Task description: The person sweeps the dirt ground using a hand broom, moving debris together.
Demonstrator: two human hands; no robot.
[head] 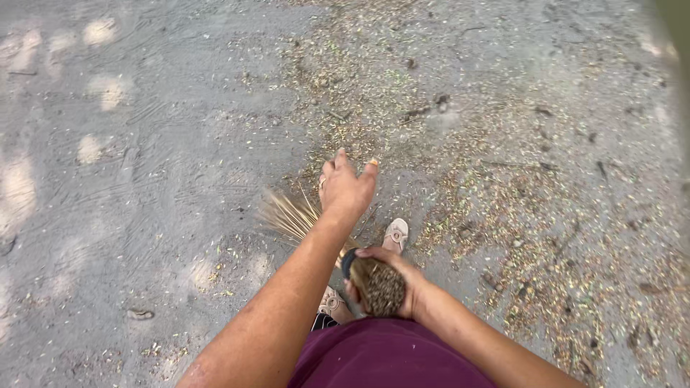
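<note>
My right hand [397, 282] grips the bundled handle end of a stick broom [379, 286], close to my body. The broom's pale bristles [287, 215] fan out low to the left over the dirt ground. My left hand [346, 185] reaches forward above the bristles, fingers loosely curled and apart, holding nothing that I can see. Below the hands a light sandal on my foot [396, 234] shows, and another foot [330, 302] sits under my left arm.
Grey packed dirt ground [144, 179] with sweep marks lies to the left. A wide scatter of small dry leaves and seed litter [517, 215] covers the ground ahead and to the right. A small stone [139, 314] lies at lower left.
</note>
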